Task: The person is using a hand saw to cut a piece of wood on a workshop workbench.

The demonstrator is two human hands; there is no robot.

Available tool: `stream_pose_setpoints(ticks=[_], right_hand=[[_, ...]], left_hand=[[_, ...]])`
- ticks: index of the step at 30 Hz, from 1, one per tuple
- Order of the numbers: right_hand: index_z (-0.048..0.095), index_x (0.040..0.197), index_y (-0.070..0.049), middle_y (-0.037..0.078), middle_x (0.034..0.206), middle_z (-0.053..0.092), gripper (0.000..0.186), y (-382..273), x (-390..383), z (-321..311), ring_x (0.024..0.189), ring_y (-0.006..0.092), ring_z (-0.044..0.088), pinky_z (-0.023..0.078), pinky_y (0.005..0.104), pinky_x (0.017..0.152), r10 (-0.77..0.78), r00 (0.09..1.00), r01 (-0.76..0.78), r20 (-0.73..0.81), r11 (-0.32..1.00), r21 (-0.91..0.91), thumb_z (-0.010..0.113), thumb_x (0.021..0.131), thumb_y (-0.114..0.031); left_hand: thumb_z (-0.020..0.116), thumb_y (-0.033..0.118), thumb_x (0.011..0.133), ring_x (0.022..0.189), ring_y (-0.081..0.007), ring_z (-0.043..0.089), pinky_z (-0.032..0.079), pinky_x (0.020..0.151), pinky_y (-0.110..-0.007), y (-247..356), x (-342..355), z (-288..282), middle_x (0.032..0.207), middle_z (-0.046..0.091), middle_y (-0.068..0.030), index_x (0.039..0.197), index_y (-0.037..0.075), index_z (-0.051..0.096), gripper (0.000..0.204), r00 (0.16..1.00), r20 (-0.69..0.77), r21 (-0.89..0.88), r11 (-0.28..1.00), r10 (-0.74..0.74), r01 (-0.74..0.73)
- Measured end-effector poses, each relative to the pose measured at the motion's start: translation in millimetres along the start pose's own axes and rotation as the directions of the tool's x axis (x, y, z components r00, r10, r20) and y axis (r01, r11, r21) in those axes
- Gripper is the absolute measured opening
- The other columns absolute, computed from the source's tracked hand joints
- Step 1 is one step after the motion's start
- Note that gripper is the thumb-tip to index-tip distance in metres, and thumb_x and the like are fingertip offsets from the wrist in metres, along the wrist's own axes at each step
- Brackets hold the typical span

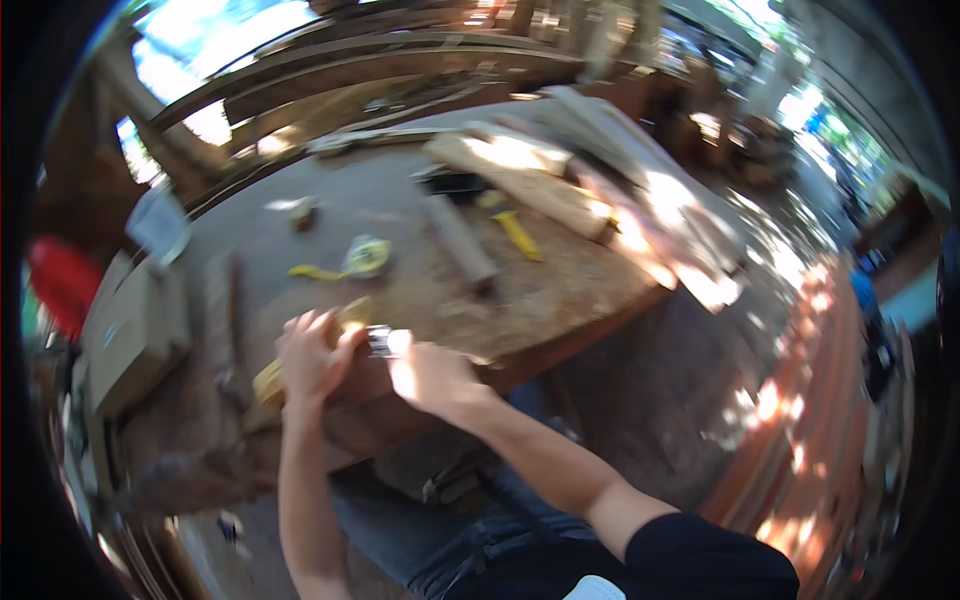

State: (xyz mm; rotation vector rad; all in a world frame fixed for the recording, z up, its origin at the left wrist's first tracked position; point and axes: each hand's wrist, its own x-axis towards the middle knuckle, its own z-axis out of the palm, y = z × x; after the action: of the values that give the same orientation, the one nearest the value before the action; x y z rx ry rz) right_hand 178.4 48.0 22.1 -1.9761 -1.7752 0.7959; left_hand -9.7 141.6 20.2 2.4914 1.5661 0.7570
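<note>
At the near edge of the wooden workbench [560, 310], my left hand [312, 362] is closed around a short, pale yellow wooden piece [268, 383]. The ends of that piece stick out on both sides of the hand. Just to the right, my right hand [435, 376] grips a small, shiny metal tool [379, 341]. Its kind is lost in motion blur. The tool is close to the wood and the left fingers; whether they touch I cannot tell.
Beyond my hands lie a yellow tape measure [367, 257], a grey-brown bar [460, 242] and a yellow-handled tool [518, 236]. Long wooden pieces [520, 182] cover the far right. To the left are a cardboard box [137, 335], a wooden strip [221, 315] and a translucent plastic container [158, 225].
</note>
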Motion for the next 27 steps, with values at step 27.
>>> stream_pose_setpoints(ticks=[27], right_hand=[[0.045,0.147,-0.002,0.035,0.1,0.073,0.049,-8,-32,-20,0.099,0.0532,0.071,0.055,0.0619,0.09,0.05,0.996,-0.038,0.077,0.988,-0.149,0.053,0.105,-0.026]], left_hand=[[0.072,0.059,0.092,0.111,-0.0258,0.061,0.042,0.1,-0.042,0,-9,-2,0.112,0.072,-0.0041,0.127,0.019,0.078,0.054,0.998,0.038,0.095,0.994,-0.054,0.05]])
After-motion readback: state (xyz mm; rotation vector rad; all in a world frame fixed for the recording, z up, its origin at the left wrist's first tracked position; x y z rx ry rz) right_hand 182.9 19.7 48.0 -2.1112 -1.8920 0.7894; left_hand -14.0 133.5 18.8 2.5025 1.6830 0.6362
